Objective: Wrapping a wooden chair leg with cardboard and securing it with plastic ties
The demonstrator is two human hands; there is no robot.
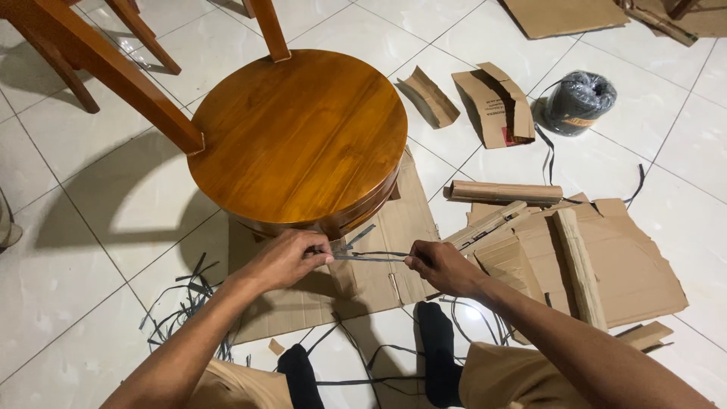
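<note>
I see the thin dark plastic strap (pixel 371 256) stretched horizontally between both hands, just below the round wooden stool seat (pixel 297 136). My left hand (pixel 288 257) pinches its left end; my right hand (pixel 443 269) clamps its right end, both equally near.

We see a round wooden stool seat (pixel 297 136), varnished glossy and smooth. Beneath it lies matt, rough brown cardboard (pixel 379 261). Around the seat, the white floor tiles (pixel 91 227) shine. Our hands pinch thin, dull grey plastic strapping (pixel 371 257).
</note>
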